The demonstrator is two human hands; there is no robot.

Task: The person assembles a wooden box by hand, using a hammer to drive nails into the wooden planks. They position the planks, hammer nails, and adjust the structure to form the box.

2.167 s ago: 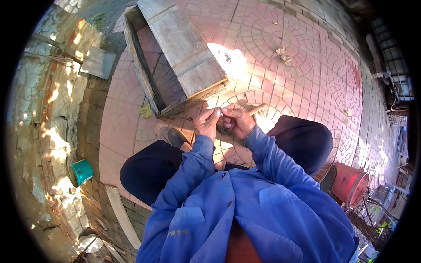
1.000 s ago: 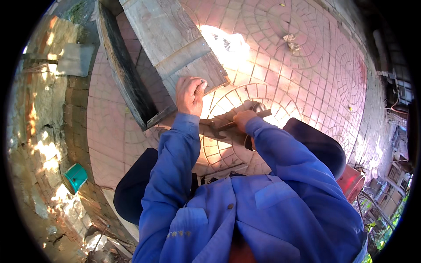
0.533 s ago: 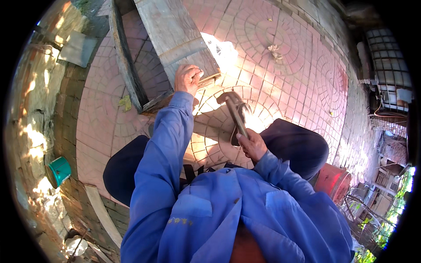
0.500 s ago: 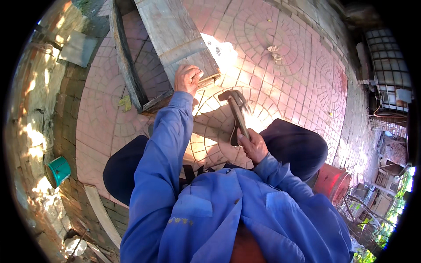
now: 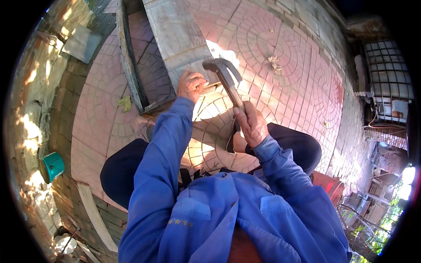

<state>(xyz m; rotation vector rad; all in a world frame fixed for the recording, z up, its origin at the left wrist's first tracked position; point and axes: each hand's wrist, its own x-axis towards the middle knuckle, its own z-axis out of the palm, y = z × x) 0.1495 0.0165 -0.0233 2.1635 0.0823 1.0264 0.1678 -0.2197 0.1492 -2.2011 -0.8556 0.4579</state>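
A grey weathered board (image 5: 173, 33) extends away from me as part of a wooden frame. At its near end my left hand (image 5: 191, 87) rests with curled fingers, thumb and fingertips pinched together. Whatever they pinch is too small to make out. My right hand (image 5: 251, 125) is wrapped round the wooden handle of a claw hammer (image 5: 229, 83). The dark hammer head is raised just right of my left hand, above the board's near corner. A narrow side rail (image 5: 130, 61) runs to the left of the board, joined to it by a crosspiece (image 5: 158, 105).
Pink patterned paving (image 5: 280, 87) lies beneath, with dry leaves (image 5: 274, 62) on it. A teal bucket (image 5: 53, 167) and a curved plank (image 5: 97, 219) are at the left, a red bucket (image 5: 330, 186) at the right. A wire-caged tank (image 5: 388, 79) stands far right. My bent knees flank the work.
My right hand has lifted the hammer up and forward, bringing its head closer to my left hand. The left hand stays at the board's end, and the view has shifted slightly.
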